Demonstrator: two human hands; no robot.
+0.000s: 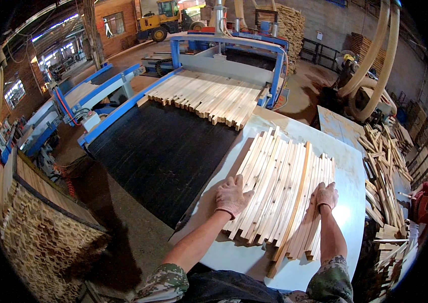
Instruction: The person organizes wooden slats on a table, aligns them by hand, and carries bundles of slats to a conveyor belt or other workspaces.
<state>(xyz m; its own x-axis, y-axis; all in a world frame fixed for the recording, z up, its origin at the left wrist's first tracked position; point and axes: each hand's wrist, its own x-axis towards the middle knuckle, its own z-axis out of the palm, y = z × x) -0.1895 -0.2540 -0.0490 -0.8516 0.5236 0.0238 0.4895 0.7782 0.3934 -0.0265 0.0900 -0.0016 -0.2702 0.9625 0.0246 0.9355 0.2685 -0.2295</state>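
A row of pale wooden strips (pixel 273 187) lies side by side on a smooth light-coloured table (pixel 348 171), their near ends uneven. One strip, more orange than the others, sticks out toward me. My left hand (pixel 233 196), in a pinkish work glove, grips the left edge of the row, its thumb reaching over the strips. At the opposite edge my right hand (pixel 327 195), gloved alike, has its fingers curled against the outermost strips. The row is held between both hands; the undersides of my fingers are hidden.
Left of the table runs a black conveyor belt (pixel 158 156) in a blue frame, with another row of strips (pixel 209 96) farther along it. A tall stack of wood (pixel 47 232) stands at lower left. Loose strips (pixel 383 166) pile up at right. A yellow loader (pixel 159 22) is at the back.
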